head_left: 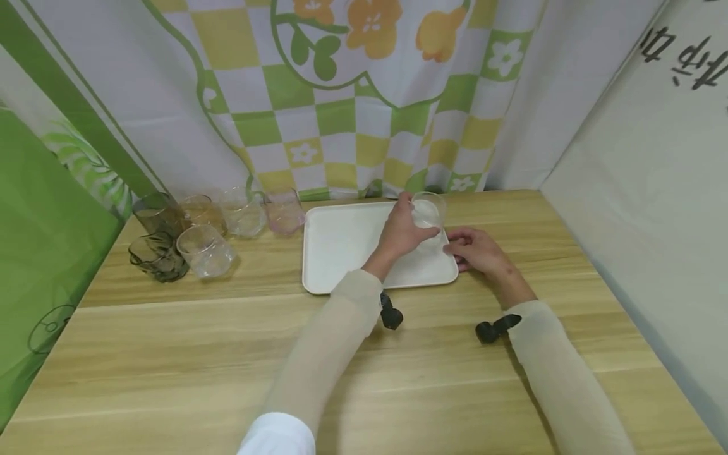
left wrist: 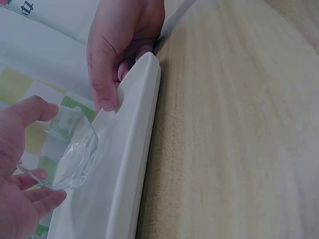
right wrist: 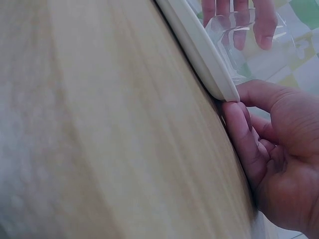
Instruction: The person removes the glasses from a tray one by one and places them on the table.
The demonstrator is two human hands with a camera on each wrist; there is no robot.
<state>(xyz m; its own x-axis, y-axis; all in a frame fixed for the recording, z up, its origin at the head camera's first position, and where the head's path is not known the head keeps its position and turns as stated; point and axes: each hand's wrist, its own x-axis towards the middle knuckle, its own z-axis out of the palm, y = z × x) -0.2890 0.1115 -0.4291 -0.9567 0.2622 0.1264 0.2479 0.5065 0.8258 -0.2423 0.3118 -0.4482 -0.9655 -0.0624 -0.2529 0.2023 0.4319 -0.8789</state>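
My left hand [head_left: 400, 232] grips a clear drinking glass [head_left: 428, 212] at the right end of a white tray [head_left: 335, 249]. In the left wrist view, the thumb and fingers curl round the glass [left wrist: 79, 154], which is tilted against the tray. At the tray's right edge, my right hand [head_left: 474, 251] pinches the rim between thumb and fingers. The right wrist view shows the thumb on top of the tray rim [right wrist: 209, 64] and the fingers beneath it, close over the tabletop.
Several glasses stand at the table's back left: dark grey ones [head_left: 159, 256], an amber one [head_left: 201, 213], clear ones [head_left: 206, 251] and a pinkish one [head_left: 283, 212]. A checked curtain [head_left: 352, 120] hangs behind the wooden table [head_left: 227, 354]. A white wall [head_left: 654, 177] borders the right side.
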